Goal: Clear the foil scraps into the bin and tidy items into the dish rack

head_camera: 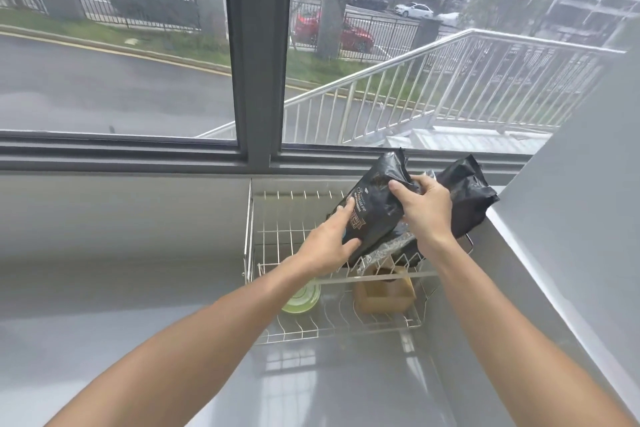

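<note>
Dish rack (pixel 248 236) on counter (pixel 121 253); printed black bag (pixel 377 215) tilted over its right end, looks light, soft, crinkly, probably slick; right hand (pixel 424 208) grasps bag's upper part, left hand (pixel 329 243) presses straight-fingered on lower end; best taken by the neck.

A: Any print legible?

B: Only on the black packet (pixel 377 215) that the right hand (pixel 426 210) grips near its top. There is one pale line of slanted script on the front face, just below that hand's thumb. It is too soft to read with certainty.

A: Anything under it?

B: A finer line of small capitals runs directly beneath the script, too small to read. Closer to the left hand (pixel 329 241) is a copper-coloured boxed emblem, right beside the index fingertip. Its characters can't be made out.

A: The second black packet (pixel 467 198), on the far side of the right hand?

B: Crumpled and glossy. I can't make out any lettering on it.
</note>
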